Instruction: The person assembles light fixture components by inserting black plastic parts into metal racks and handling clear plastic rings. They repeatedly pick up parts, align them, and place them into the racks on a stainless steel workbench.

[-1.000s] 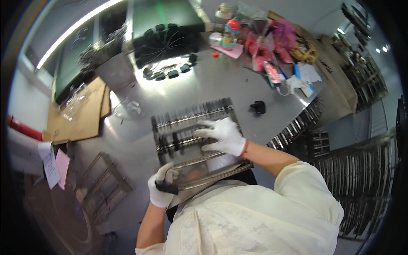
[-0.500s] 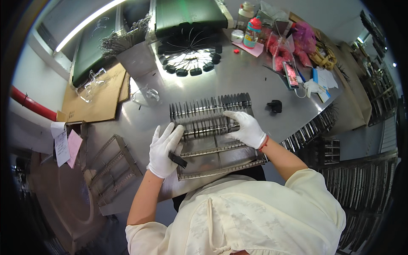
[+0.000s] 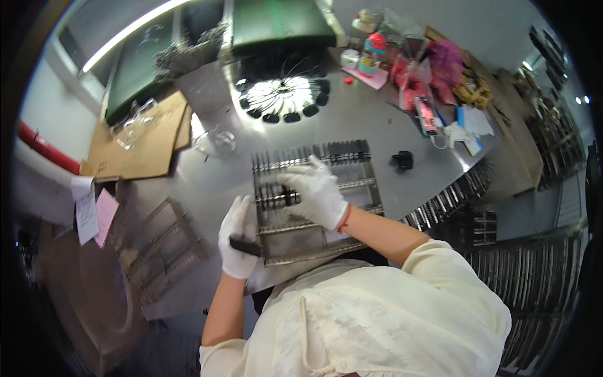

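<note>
1. Metal rack tray [image 3: 352, 182]: rectangular, on the steel table [image 3: 377, 119] directly ahead of the person. Its long axis runs left to right, with rows of thin upright pieces along the far edge and across the middle.
2. Right hand [image 3: 317, 191]: white glove, palm down over the tray's middle row. Fingers spread and reaching far-left, tips touching the pieces there. Whether any piece is pinched cannot be told.
3. Left hand [image 3: 239, 242]: white glove, at the tray's near-left corner. Fingers curled round a small dark bar [image 3: 245, 246], whose long axis points right, toward the tray.
4. Key relation: the middle row lies just beyond the right fingertips, so the right hand is nearer to it; the left stays at the tray's edge.
5. Second wire rack [image 3: 160, 245]: left of the tray, well apart from both hands.
6. Small black block [image 3: 402, 160]: right of the tray, untouched.
7. Cardboard sheet [image 3: 141, 141]: far left.
</note>
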Motion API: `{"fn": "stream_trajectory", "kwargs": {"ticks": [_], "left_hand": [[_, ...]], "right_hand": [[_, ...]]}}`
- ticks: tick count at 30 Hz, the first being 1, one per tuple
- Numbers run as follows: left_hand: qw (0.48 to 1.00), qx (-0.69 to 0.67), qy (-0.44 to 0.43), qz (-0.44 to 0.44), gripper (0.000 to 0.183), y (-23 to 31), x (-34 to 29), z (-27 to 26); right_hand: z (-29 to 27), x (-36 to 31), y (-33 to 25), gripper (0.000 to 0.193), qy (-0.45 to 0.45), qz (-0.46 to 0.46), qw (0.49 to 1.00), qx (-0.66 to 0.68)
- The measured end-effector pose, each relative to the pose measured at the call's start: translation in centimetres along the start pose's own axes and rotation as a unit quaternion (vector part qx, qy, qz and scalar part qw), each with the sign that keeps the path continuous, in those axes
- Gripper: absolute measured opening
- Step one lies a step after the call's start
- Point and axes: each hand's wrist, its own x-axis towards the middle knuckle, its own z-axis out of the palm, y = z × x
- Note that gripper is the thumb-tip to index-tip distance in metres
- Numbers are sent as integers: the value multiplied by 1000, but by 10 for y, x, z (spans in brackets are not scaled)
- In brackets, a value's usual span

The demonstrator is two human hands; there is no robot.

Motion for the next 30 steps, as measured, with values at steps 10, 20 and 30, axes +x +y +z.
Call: {"fn": "stream_trajectory", "kwargs": {"ticks": [10,20,30], "left_hand": [[947,-238,64,-204,46,-13,-28,-10],[889,-381,70,-245,49,-16,-21,-1],[858,-380,-223,-265,29,-14,-34,37]], "right_hand": [[8,-5,-10,68,-71,-33,985,-154],[-1,15,-20,93,-202,-21,954,-220],[-40,-35,-42,80,-143,88,712,681]]}}
